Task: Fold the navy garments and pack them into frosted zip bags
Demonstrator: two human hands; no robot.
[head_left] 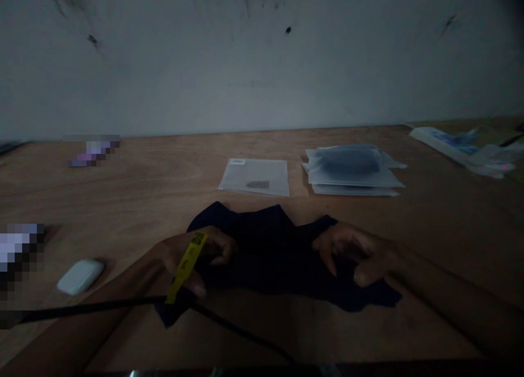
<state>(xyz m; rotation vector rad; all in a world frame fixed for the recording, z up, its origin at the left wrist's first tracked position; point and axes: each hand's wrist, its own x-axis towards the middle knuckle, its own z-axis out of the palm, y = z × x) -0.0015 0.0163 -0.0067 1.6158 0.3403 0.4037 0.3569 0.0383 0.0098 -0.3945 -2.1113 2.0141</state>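
A dark navy piece of cloth [262, 251], perhaps a garment, lies spread and creased on the wooden table. On its left part rests my left hand [213, 246], fingers bent and the thumb apart from them; a yellow tag on a black cable hides some of it. My right hand [352, 251] touches the cloth's right part with its fingers spread and the thumb held away. Neither hand visibly grips the fabric. The picture is dim, so folds in the cloth are hard to make out.
Behind the cloth lies a flat frosted plastic bag [262, 175] with a label. To its right is a stack of filled frosted bags [347, 169]. Plastic packaging [458, 148] sits at far right. A white case [81, 276] lies left. The yellow-tagged cable [102, 307] crosses in front.
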